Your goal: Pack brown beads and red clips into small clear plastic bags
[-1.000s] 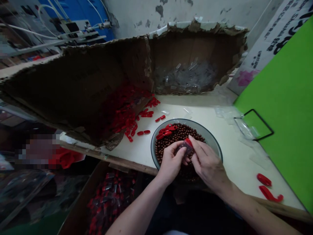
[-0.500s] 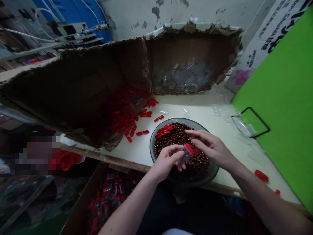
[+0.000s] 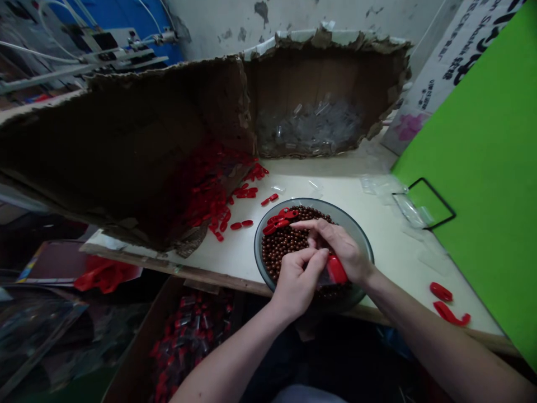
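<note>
My left hand (image 3: 298,280) is closed on a small clear container with a red cap (image 3: 337,270), held low over the bowl's near side. My right hand (image 3: 344,249) is just above it, beside the cap, index finger stretched toward several loose red caps (image 3: 279,219) lying on the balls. The other right fingers are partly hidden; no object shows in them. Both hands are over a grey bowl (image 3: 361,238) filled with shiny brown balls (image 3: 279,249). What is inside the held container is hidden by my fingers.
A torn cardboard box (image 3: 126,145) on the left spills red caps (image 3: 205,196) onto the white table (image 3: 390,268). Another cardboard compartment holds clear containers (image 3: 314,129). A green panel (image 3: 478,168) stands right. Capped containers (image 3: 191,330) fill a box below.
The red-capped container has moved slightly right and down with my left hand. My right hand has shifted left, closer over it, its index finger reaching toward the loose caps.
</note>
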The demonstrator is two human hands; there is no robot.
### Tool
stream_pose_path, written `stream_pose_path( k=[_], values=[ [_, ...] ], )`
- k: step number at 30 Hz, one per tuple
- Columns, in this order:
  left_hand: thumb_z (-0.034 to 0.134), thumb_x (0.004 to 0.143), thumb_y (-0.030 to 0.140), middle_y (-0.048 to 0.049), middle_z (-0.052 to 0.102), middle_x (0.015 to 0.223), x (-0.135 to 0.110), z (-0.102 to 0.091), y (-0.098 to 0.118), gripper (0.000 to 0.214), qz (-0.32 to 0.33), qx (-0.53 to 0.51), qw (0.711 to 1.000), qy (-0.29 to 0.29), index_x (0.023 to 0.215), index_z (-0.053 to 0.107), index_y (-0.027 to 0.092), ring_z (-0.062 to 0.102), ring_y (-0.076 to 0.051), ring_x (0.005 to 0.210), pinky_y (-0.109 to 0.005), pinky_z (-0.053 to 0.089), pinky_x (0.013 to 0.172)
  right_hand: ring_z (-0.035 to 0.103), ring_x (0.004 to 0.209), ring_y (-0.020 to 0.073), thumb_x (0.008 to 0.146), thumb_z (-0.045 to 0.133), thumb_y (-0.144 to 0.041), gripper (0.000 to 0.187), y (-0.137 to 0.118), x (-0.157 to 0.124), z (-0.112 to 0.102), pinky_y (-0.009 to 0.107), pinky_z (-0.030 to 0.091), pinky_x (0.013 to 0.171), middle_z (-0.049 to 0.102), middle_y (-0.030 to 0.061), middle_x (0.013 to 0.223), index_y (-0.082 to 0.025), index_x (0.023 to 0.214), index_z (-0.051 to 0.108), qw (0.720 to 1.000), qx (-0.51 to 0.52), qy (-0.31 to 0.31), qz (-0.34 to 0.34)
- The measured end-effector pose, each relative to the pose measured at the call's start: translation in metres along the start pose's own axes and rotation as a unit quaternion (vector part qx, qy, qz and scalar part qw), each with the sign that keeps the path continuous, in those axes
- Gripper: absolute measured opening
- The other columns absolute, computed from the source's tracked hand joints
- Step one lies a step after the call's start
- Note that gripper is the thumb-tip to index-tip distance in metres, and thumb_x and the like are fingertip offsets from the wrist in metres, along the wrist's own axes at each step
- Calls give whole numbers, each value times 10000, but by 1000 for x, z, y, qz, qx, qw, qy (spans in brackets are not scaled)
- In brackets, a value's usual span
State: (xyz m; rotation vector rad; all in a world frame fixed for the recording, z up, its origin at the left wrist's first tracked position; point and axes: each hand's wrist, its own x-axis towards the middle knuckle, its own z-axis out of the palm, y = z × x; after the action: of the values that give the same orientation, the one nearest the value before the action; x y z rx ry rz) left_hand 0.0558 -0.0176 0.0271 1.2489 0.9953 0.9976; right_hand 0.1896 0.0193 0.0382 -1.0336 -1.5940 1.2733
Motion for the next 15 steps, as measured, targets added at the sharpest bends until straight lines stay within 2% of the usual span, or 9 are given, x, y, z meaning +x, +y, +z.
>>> stream_pose_path(
  k=[6, 10, 12, 13, 15],
  values=[
    [486, 893, 392, 16, 393, 579, -12, 2, 0, 389, -3, 31, 999, -9, 592, 480, 146, 328, -87, 566, -239, 289, 541, 454, 625, 132, 992, 289, -429, 494, -2, -14, 10, 280, 370, 630, 468, -6, 657, -194, 1142, 697, 1000, -12, 0, 5],
    [517, 876, 408, 9, 456, 585, -12, -3, 0, 373, -18, 45, 998, -40, 628, 561, 132, 375, -88, 550, -222, 322, 529, 474, 612, 127, 982, 298, -481, 509, -2, -18, 17, 267, 391, 603, 500, -1, 677, -198, 1152, 685, 1000, -19, 16, 11],
    [524, 867, 451, 4, 512, 600, -16, -17, -2, 374, -51, 54, 997, -35, 688, 612, 134, 425, -93, 526, -211, 342, 497, 500, 600, 124, 978, 251, -526, 561, 3, -18, 8, 257, 412, 576, 553, 13, 721, -204, 1168, 668, 999, 6, 40, 11],
    [517, 865, 476, 5, 528, 596, -20, -29, -4, 387, -68, 60, 996, -9, 706, 622, 139, 444, -97, 508, -208, 348, 476, 527, 614, 128, 978, 214, -540, 592, 8, -19, -3, 259, 434, 584, 584, 25, 755, -202, 1179, 657, 998, 9, 66, 12],
    [487, 874, 503, 7, 552, 590, -32, -66, -10, 405, -78, 90, 987, 107, 736, 630, 150, 479, -108, 502, -203, 366, 460, 597, 712, 156, 978, 169, -542, 622, 25, -22, -41, 285, 486, 661, 642, 59, 847, -191, 1206, 629, 987, -41, 153, 26]
  ],
)
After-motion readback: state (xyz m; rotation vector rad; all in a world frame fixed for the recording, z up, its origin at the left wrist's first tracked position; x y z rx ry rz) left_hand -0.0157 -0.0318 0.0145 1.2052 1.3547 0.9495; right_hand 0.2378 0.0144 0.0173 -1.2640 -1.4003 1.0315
